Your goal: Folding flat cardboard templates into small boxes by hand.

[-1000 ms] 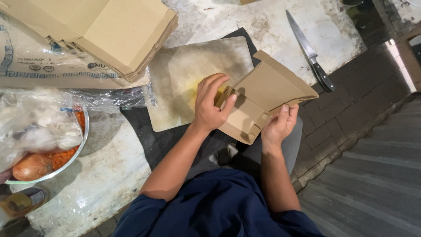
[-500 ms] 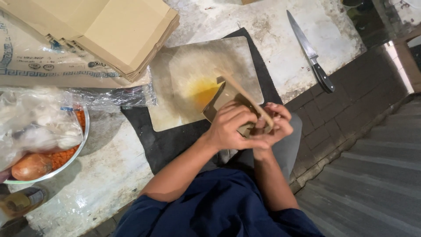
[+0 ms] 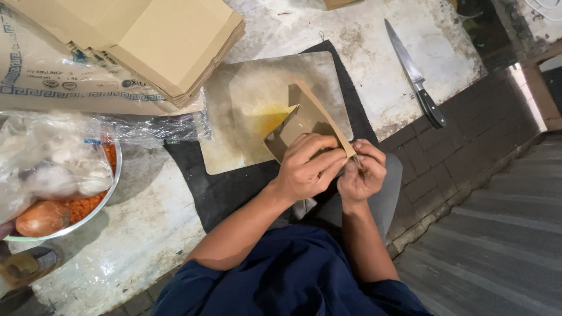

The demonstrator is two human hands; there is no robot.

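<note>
Both hands are closed on one flat brown cardboard piece (image 3: 304, 126), held just above the near edge of the cutting board (image 3: 234, 117). Left hand (image 3: 307, 169) wraps the lower part, fingers curled over the front face, thumb side hidden. Right hand (image 3: 363, 175) pinches the near right edge between thumb and fingertips, tight, nothing else in it that I can see. The piece is tilted up, its far flap pointing away from the person, partly creased along a fold line. Looks like mid-fold: a flat blank being bent into a box or sleeve shape, the crease near the right hand being worked. Judging from that, the next move needs the left hand to brace the panel while the right presses the flap along the score; a sloppy bend would likely go off-line. Below the hands: dark blue clothing (image 3: 293, 281) and a black mat (image 3: 234, 193) under the board. The board has a yellow stain (image 3: 266, 117) near its middle. To the left, a metal bowl (image 3: 111, 187) with an onion (image 3: 41, 217), orange-red contents and a clear plastic bag (image 3: 52, 158) over it. Further out, a stack of flat cardboard blanks (image 3: 158, 41) sits on printed brown packaging (image 3: 41, 82), well apart from the hands. Far right, a black-handled knife (image 3: 417, 76) lies on the worn white countertop (image 3: 351, 35), untouched.
</note>
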